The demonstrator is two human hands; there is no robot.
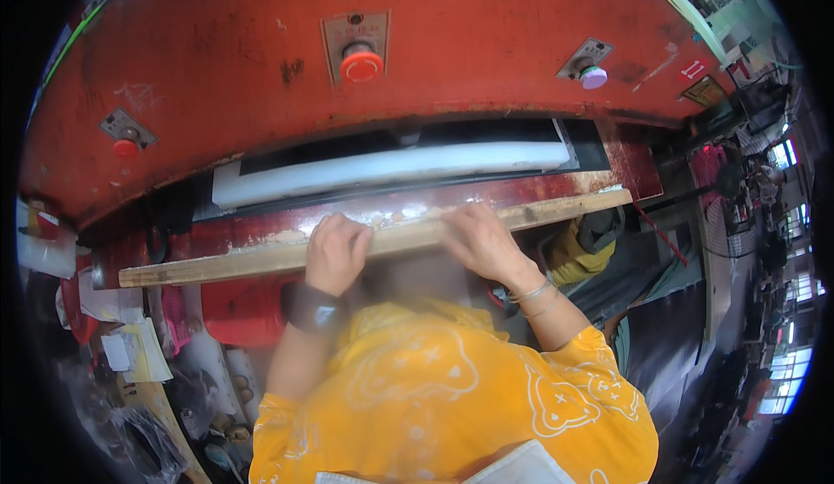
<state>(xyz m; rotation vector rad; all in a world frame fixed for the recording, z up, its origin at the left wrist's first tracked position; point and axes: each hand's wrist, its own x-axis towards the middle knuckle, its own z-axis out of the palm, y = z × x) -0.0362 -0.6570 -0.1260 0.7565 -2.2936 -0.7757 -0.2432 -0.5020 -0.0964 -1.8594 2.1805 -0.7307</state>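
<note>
A long pale wooden bar (395, 240) runs along the front edge of a red machine, its upper side chipped and worn. My left hand (337, 254) rests on the bar left of centre, fingers curled over it and a dark band at the wrist. Farther right, my right hand (482, 241) bends its fingers over the same bar, slightly blurred, with thin bracelets at the wrist. Behind the bar, a white rectangular slab (391, 171) lies in the machine's opening, apart from both hands.
The machine's red front (486, 41) carries a large red push button (360, 65), a smaller red button (126, 148) and a pale purple button (593, 76). Below the bar sit a red container (243, 314) and yellow cloth (578, 254). Papers (139, 351) lie at lower left.
</note>
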